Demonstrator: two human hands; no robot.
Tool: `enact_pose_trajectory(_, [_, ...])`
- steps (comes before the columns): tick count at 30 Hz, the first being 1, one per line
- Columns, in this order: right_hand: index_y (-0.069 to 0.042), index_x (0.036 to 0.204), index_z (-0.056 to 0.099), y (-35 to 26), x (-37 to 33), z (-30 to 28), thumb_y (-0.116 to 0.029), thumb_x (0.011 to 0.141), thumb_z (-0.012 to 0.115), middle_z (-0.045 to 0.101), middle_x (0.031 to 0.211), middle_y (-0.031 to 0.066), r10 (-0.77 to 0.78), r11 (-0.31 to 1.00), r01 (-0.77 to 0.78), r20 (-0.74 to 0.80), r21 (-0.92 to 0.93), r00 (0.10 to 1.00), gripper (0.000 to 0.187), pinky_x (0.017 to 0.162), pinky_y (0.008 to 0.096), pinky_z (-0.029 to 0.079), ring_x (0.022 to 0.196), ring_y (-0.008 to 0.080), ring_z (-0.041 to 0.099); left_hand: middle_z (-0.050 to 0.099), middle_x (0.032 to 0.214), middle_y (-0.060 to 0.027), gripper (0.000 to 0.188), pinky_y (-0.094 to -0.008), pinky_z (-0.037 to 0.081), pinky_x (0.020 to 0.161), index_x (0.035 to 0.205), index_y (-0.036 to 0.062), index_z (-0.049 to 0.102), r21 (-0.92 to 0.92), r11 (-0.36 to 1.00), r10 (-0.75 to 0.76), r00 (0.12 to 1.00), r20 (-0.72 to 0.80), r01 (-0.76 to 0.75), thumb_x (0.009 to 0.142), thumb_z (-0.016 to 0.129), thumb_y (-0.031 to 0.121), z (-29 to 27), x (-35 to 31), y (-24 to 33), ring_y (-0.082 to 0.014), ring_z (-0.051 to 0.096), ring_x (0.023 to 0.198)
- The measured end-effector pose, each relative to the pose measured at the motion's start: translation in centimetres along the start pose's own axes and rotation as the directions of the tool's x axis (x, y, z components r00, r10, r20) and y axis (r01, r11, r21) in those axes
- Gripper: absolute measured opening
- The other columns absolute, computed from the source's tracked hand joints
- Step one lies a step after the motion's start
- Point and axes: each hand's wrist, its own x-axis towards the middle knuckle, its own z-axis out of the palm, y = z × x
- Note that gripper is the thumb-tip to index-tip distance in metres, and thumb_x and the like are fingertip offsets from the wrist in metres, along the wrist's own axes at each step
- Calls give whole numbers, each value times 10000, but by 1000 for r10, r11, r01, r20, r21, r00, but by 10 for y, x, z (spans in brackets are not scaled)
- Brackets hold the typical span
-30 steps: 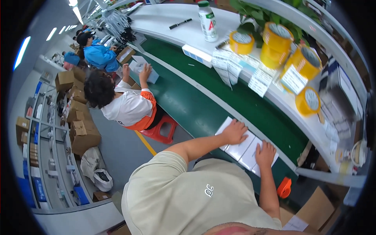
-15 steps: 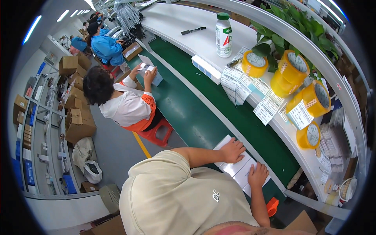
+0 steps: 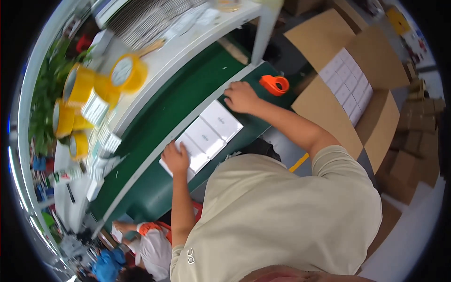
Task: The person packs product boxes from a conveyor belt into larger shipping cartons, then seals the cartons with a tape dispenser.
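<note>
A row of small flat white boxes [image 3: 205,137] lies on the green bench in front of me, side by side. My left hand [image 3: 175,158] rests on the box at the row's near-left end, fingers apart and pressed lightly on top. Just beyond the opposite end of the row, my right hand [image 3: 240,97] is over the bench, fingers loosely bent and apart. Nothing shows in its grasp. An orange tape dispenser [image 3: 274,85] sits to the right of that hand.
A large open carton [image 3: 324,101] at the right holds rows of white boxes [image 3: 346,84]. Yellow tape rolls [image 3: 128,73] and label sheets [image 3: 100,164] crowd the white shelf [image 3: 164,66]. At lower left sits a co-worker in white and orange [image 3: 152,251].
My view has swung right, bringing the open carton into sight. My right hand has come off the boxes to beyond their end. My left hand still rests on the row.
</note>
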Motion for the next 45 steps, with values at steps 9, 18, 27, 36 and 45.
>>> enact_pose_trajectory(9, [-169, 1375, 650, 177, -2, 101, -306, 958, 578, 603, 1447, 88, 686, 715, -563, 261, -414, 679, 445, 1055, 620, 343, 1317, 313, 575, 640, 1222, -229, 425, -535, 379, 1021, 1245, -9, 601, -33, 999, -9, 996, 88, 12, 1009, 512, 334, 8, -12, -12, -416, 581, 1153])
enact_pose_trajectory(18, [-19, 963, 760, 46, -84, 109, -465, 931, 606, 755, 949, 171, 417, 795, -452, 176, 405, 892, 473, 761, 471, 569, 914, 326, 725, 632, 1279, -237, 506, -557, 418, 998, 1302, -11, 584, 31, 999, -10, 991, 133, 6, 1035, 466, 401, 14, -6, -11, -437, 584, 1178])
enact_pose_trajectory(27, [-108, 834, 775, 31, -446, 191, -521, 939, 612, 738, 817, 118, 594, 555, -485, 87, 676, 800, 456, 747, 461, 533, 793, 294, 704, 623, 1260, -235, 470, -536, 484, 949, 1295, -8, 593, 0, 993, 116, 993, -11, -116, 1015, 521, 361, 15, -1, -1, -450, 595, 1146])
enact_pose_trajectory(36, [-105, 981, 765, 11, -793, 288, -499, 917, 592, 743, 987, 164, 933, -337, -680, 327, 651, -150, 435, 819, 472, 544, 937, 357, 702, 663, 1117, -134, 267, -332, 506, 920, 1221, -20, 627, -852, 451, 689, 711, 142, -267, 1010, 605, 143, 8, -83, 270, -233, 632, 1014])
enact_pose_trajectory(45, [-106, 731, 766, -7, -919, 381, -532, 899, 644, 713, 691, 90, 932, -354, -493, 344, 795, -113, 474, 673, 422, 525, 675, 250, 673, 702, 1082, -127, 209, -343, 517, 913, 1122, 0, 694, -994, 109, 925, -366, 102, -2, 927, 674, 73, -114, -387, 601, -230, 668, 1012])
